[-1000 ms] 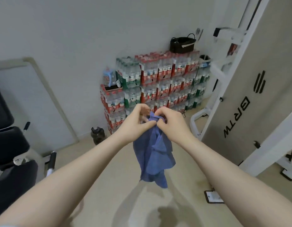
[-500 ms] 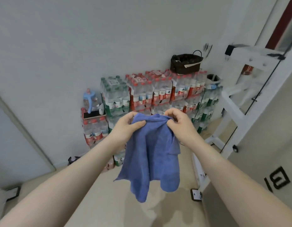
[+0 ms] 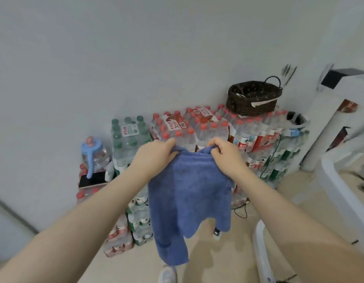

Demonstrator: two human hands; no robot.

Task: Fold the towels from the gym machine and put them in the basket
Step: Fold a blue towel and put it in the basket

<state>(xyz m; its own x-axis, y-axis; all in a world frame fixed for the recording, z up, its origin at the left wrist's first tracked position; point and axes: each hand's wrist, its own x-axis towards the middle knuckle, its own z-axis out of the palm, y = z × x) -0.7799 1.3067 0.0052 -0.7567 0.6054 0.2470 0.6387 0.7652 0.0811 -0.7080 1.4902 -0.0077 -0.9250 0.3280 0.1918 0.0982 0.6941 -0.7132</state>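
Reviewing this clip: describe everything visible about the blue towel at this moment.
The blue towel is plain, soft terry-looking cloth, with no print visible. It hangs in the air in front of the stacked water bottle packs, not yet folded flat. The left hand and right hand pinch its bunched top edge, which sags slightly between them. Below, it drapes loosely with wrinkles; the lower edge is uneven, its left part hanging lower. Nothing else appears to touch it.

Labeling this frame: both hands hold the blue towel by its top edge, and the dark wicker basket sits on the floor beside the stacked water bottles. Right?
Not quite. In the head view the wicker basket sits on top of the stacked water bottles, not on the floor. The rest holds: the left hand and right hand each have a grip on the blue towel at its top edge.
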